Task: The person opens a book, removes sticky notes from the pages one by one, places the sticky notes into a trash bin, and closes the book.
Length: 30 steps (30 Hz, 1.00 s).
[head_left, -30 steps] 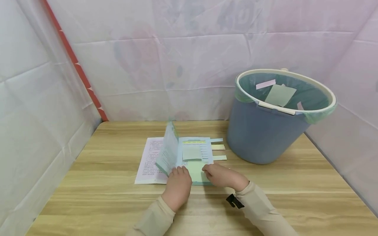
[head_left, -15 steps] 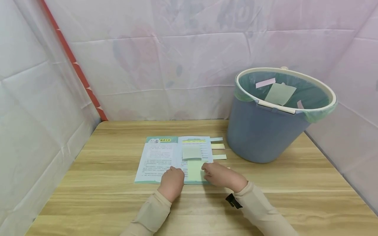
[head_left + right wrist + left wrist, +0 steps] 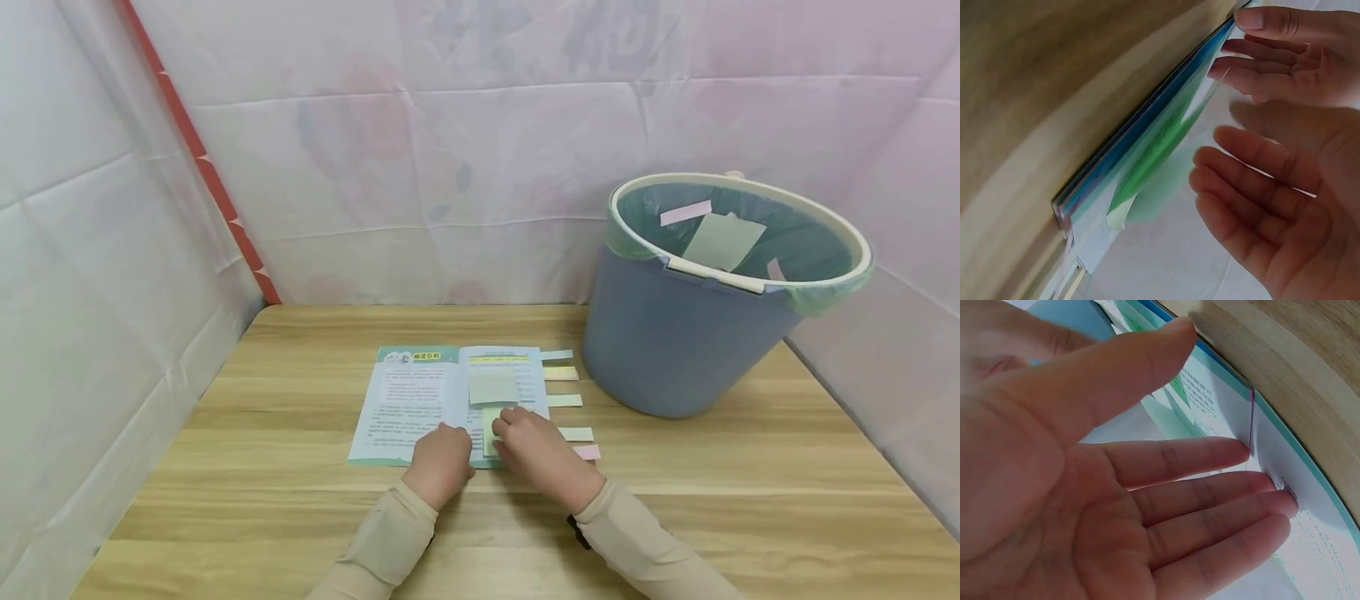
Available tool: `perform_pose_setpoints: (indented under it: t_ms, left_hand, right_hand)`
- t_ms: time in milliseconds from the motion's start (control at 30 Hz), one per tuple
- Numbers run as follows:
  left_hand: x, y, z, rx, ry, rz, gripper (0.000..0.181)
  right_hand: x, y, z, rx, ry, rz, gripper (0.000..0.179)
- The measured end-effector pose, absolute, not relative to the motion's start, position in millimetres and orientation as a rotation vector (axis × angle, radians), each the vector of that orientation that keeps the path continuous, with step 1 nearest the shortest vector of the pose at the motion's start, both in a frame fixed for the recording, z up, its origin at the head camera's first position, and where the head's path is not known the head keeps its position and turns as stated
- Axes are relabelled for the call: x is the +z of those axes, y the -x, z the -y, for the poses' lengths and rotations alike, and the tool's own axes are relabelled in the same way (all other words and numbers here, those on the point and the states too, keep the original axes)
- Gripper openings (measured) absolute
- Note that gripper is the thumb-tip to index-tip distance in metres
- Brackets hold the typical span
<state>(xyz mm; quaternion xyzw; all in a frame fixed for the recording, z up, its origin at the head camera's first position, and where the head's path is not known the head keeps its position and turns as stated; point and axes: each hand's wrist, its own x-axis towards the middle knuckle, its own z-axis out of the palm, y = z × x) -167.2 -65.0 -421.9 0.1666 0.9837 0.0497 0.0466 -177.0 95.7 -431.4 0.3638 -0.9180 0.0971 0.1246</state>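
Note:
An open booklet (image 3: 405,404) lies flat on the table. Two sticky notes are on its right page: a pale one (image 3: 493,387) higher up and a yellow-green one (image 3: 491,433) below. My left hand (image 3: 441,462) rests at the booklet's lower middle. In the left wrist view its fingers (image 3: 1210,528) reach straight onto the page, thumb apart. My right hand (image 3: 543,454) is over the yellow-green note and covers its right part. In the right wrist view that hand (image 3: 1272,206) has loosely bent fingers with nothing between them, close beside the green note (image 3: 1154,150), whose edge stands off the page.
Several paper tabs, among them a yellow one (image 3: 561,373) and a pink one (image 3: 587,452), stick out past the booklet's right edge. A blue-grey bin (image 3: 667,333) with a green liner stands at the back right, paper pieces (image 3: 724,242) inside. White sheeting (image 3: 420,167) encloses the wooden table (image 3: 262,500).
The raised page has come down flat on the left side. My left hand shifted left and off that page. My right hand moved left, from the note's right edge to over it.

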Motion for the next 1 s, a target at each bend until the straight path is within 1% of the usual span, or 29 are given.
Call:
perform_pose_setpoints:
  t_ms: [200,300,567,800,1000]
  left_hand:
    - [-422,167,64,0.143,-0.509,-3.012,0.029]
    - [-422,167,64,0.129,-0.513,-3.017,0.031]
    - [-420,166,62,0.114,-0.476,-2.994,0.033]
    - [-420,164,62,0.1,-0.472,-3.004,0.033]
    - [-420,163,62,0.072,-0.475,-3.005,0.035]
  right_hand:
    - [-436,178,-95,0.254,-1.045,2.673,0.025]
    - [-438,179,-94,0.237,-1.027,2.631,0.022]
    - [-436,180,-97,0.153,-0.92,2.571,0.026]
    - [-428,182,-101,0.106,-0.806,2.595,0.019]
    - [-423,185,-107,0.124,-0.77,2.601,0.02]
